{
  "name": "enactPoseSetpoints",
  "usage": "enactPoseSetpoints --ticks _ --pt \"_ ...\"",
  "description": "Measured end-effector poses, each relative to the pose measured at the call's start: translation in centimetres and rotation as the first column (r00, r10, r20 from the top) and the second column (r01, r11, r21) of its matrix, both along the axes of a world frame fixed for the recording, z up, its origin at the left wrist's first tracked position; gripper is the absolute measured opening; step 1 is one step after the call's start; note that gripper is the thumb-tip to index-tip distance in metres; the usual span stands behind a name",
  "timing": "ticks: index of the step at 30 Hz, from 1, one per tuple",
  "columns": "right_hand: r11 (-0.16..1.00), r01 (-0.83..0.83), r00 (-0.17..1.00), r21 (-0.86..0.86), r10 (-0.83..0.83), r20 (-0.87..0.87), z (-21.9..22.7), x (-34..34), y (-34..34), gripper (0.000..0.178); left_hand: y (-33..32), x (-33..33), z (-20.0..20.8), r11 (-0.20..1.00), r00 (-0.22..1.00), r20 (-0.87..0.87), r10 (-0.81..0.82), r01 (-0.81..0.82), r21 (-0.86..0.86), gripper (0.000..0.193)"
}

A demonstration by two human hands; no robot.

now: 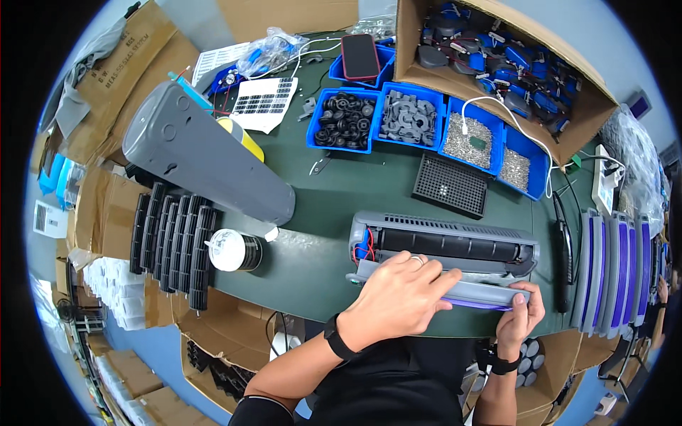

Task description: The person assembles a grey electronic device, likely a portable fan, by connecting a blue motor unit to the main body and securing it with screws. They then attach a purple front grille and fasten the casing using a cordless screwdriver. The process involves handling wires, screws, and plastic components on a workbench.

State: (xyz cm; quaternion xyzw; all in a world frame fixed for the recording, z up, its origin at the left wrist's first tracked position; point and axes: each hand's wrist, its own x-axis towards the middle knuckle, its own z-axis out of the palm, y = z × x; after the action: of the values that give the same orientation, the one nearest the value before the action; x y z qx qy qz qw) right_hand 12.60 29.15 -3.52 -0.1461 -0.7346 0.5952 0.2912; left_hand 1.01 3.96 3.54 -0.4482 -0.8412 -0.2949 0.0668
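A long grey panel with a purple edge (477, 292) is in both of my hands, along the near side of an opened grey housing (447, 221). My left hand (398, 295) lies across its left and middle part, closed, index finger and thumb on either side of it; what lies under the palm is hidden. At the panel's right end my right hand (521, 318) grips it, thumb on top. Inside the housing runs a black roller (447, 245). Red wires (367, 245) and a blue part show at the housing's left end.
Blue bins (341, 145) of small parts stand behind, with a black grid tray (451, 186). A large grey casing (213, 160), black rollers (174, 245) and a white-topped tub (231, 250) are left. Grey-purple panels (614, 273) and a black pen-like tool (563, 255) are right.
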Motion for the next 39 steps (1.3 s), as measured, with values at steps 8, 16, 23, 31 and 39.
enactPoseSetpoints --ticks 8,16,23,31,39 --pt "0.999 -0.015 0.998 -0.049 0.013 -0.054 -0.4 -0.2 0.2 0.031 0.0 0.0 -0.3 1.000 1.000 0.015 0.004 -0.004 0.007 0.047" --pt "0.998 -0.030 0.998 -0.061 0.026 -0.060 -0.4 -0.2 0.4 0.032 -0.1 0.1 -0.6 1.000 0.999 0.030 0.014 -0.014 0.007 0.048" --pt "0.999 -0.032 0.998 -0.043 0.030 -0.053 -0.4 -0.2 0.4 0.030 -0.1 0.1 -0.6 1.000 0.999 0.041 0.009 -0.009 0.005 0.049" --pt "0.957 -0.217 0.961 -0.190 0.176 -0.213 0.0 -0.4 0.3 0.070 -0.3 -0.4 -0.2 0.999 0.997 0.070 -0.026 0.024 0.028 0.050" --pt "0.761 -0.302 0.948 -0.575 0.179 -0.262 4.8 2.3 -8.7 0.070 -1.5 -2.1 7.3 0.958 0.690 0.673 -0.268 0.115 0.264 0.053"
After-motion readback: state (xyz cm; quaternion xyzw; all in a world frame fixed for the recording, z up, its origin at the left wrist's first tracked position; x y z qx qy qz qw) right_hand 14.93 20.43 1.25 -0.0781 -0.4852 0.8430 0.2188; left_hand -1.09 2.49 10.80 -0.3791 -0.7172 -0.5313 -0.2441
